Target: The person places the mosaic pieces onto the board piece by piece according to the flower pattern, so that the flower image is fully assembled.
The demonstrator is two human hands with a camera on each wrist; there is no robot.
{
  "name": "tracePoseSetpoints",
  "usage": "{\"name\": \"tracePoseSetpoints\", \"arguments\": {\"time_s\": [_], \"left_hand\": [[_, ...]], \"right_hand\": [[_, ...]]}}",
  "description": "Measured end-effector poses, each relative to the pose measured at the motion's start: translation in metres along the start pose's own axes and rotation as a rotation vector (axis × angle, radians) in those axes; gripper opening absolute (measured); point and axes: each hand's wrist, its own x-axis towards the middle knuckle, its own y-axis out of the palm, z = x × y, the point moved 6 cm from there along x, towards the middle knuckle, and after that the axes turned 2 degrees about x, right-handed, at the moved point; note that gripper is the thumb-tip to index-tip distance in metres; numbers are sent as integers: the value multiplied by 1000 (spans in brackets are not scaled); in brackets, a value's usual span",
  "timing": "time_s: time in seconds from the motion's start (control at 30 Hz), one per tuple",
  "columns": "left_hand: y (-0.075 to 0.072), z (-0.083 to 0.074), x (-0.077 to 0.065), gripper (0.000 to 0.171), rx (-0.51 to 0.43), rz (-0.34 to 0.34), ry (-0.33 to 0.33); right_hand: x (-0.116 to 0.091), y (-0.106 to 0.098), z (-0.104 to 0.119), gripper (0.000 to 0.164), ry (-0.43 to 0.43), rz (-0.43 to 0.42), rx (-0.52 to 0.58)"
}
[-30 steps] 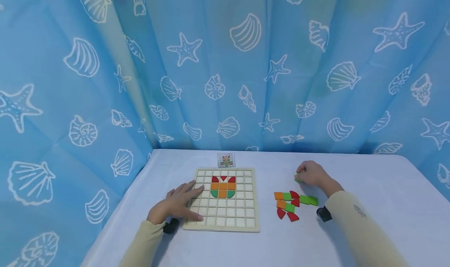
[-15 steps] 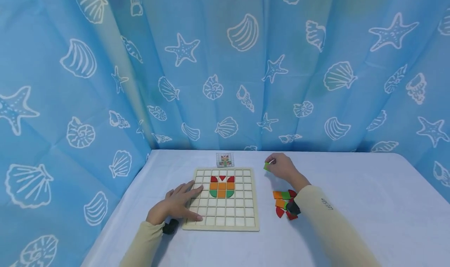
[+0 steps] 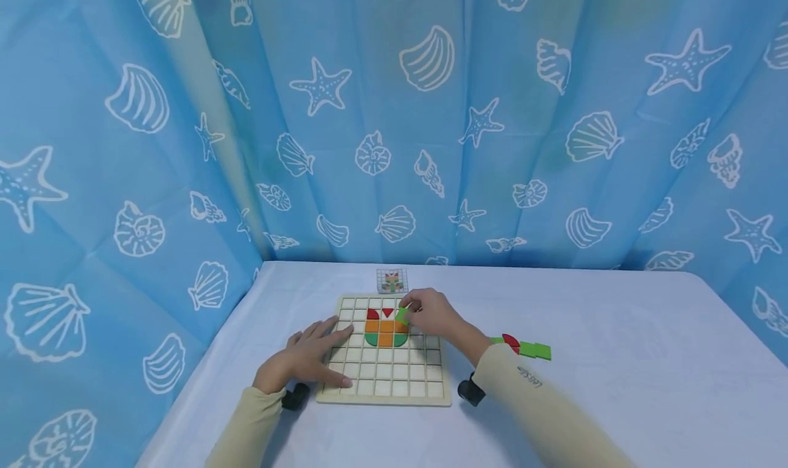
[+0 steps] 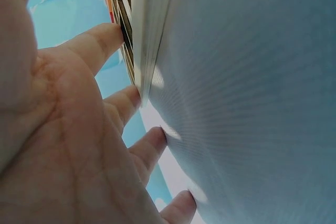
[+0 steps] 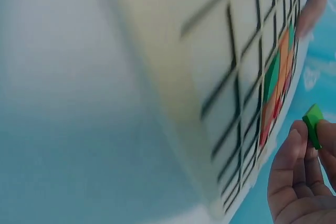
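Observation:
A pale grid board (image 3: 383, 401) lies on the table with red, orange and green tiles set in its squares as a tulip-like shape. My left hand (image 3: 308, 358) rests on the board's left side, fingers spread; in the left wrist view its fingertips (image 4: 113, 34) touch the frame's edge and the cloth. Over the board's upper part, my right hand (image 3: 434, 312) pinches a light green square tile (image 3: 403, 315) between thumb and fingers. That green tile (image 5: 313, 121) is tilted above the board in the right wrist view. In the head view it hides the shape's upper right red tile.
A small pattern card (image 3: 392, 281) lies behind the board. Loose green tiles (image 3: 534, 350) and a red tile (image 3: 511, 342) lie right of it, others hidden behind my right forearm. A white cloth covers the table; a blue shell-print curtain (image 3: 394, 146) hangs behind.
My right hand has carried the green tile leftward from beyond the loose tiles to over the board. My left hand has stayed in place on the board.

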Motion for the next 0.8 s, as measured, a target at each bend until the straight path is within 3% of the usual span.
{"name": "tracePoseSetpoints", "arguments": {"time_s": [0.23,0.53,0.8], "left_hand": [[-1,-3,-2,102,5,2,6],[2,-1,-1,102,-13,8,7],[1,-1,1,103,7,-7,23]], "right_hand": [[-12,28,15,17,-126,106,-23],[-18,44,16,13,-100,202,-43],[-22,46,22,6,-123,203,-137]]}}
